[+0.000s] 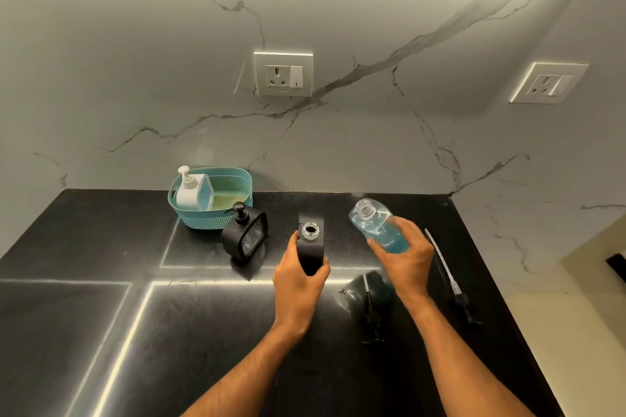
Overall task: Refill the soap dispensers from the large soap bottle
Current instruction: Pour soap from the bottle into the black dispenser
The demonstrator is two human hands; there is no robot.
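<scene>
Head view looks down on a black countertop (101,315) backed by a white marble-look wall. Taking the open black dispenser (311,244) as the landmark: it stands near the middle of the counter, its pump removed and its round neck bare. The left hand (298,284) grips its lower body, thumb on the left side and fingers curled round the right.

Just right of the dispenser, the right hand (404,259) is wrapped around a clear soap bottle (377,227) holding blue liquid. The bottle is uncapped and tilted, its mouth pointing up and left toward the dispenser but not over the neck; the two are apart.

Left of the dispenser stands a second black dispenser (245,235) with its pump on, leaning slightly. Behind that one and further left sits a teal basket (210,217) holding a white pump bottle (194,191) of blue liquid.

Right of the landmark, beyond the right hand, a pump with a long white tube (447,278) lies on the counter; another pump head (369,308) lies nearer, below the right wrist.

Two wall sockets (284,74) sit above. No brand, label or writing can be read on any bottle.
</scene>
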